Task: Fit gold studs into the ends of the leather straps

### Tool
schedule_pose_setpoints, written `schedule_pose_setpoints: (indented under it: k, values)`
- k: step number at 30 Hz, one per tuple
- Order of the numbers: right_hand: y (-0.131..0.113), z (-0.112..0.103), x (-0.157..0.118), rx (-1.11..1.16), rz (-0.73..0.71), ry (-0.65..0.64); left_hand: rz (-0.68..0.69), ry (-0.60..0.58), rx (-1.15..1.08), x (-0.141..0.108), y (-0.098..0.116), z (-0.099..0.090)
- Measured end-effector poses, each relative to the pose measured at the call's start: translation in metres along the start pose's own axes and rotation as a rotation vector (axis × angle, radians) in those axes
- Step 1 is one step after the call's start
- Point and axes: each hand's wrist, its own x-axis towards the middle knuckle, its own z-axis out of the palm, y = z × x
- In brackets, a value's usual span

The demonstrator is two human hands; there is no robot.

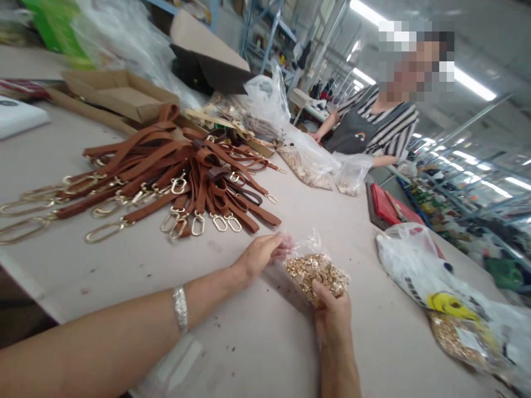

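Note:
A clear plastic bag of small gold metal parts (317, 273) is held up above the table between my two hands. My right hand (335, 307) grips the filled part of it, thumb pressed on the near side. At the bag's gathered upper end is my left hand (265, 254), its fingers closed around the loose plastic. To the left of the bag lies a heap of brown leather straps (199, 177) with gold clasps and oval rings. The exact shape of the small gold parts is too fine to make out.
Another bag of gold parts (456, 340) lies at the right under a white plastic bag (418, 265). Red folded material (394, 207) sits at the right edge. Beyond the pale table (249, 342) stands a person in a striped top (373, 119), near more plastic bags (311, 160). A cardboard box (124, 94) is behind the straps.

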Motion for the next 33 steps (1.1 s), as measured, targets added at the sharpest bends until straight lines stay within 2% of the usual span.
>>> schedule_pose_setpoints:
  k: [4,8,11,18,25,30,33]
  values:
    - [-0.006,-0.015,-0.001,-0.129,-0.067,-0.004,-0.053,-0.02,-0.02,-0.005,-0.01,0.004]
    - [-0.008,-0.025,-0.001,-0.32,-0.171,-0.005,-0.036,-0.011,-0.009,-0.01,-0.011,0.008]
    - [-0.007,-0.028,0.0,-0.413,-0.182,0.011,-0.018,-0.01,-0.016,-0.01,-0.012,0.008]
    - [-0.008,-0.027,0.0,-0.396,-0.177,0.003,0.013,-0.035,-0.007,-0.004,-0.018,0.005]
    - [-0.007,-0.036,0.001,-0.392,-0.189,-0.007,0.007,-0.044,-0.012,-0.004,-0.018,0.005]
    - [-0.011,-0.041,-0.001,-0.453,-0.214,0.052,0.02,-0.033,-0.021,-0.005,-0.017,0.006]
    - [-0.012,-0.041,-0.002,-0.472,-0.211,0.041,0.02,-0.024,-0.044,-0.006,-0.017,0.008]
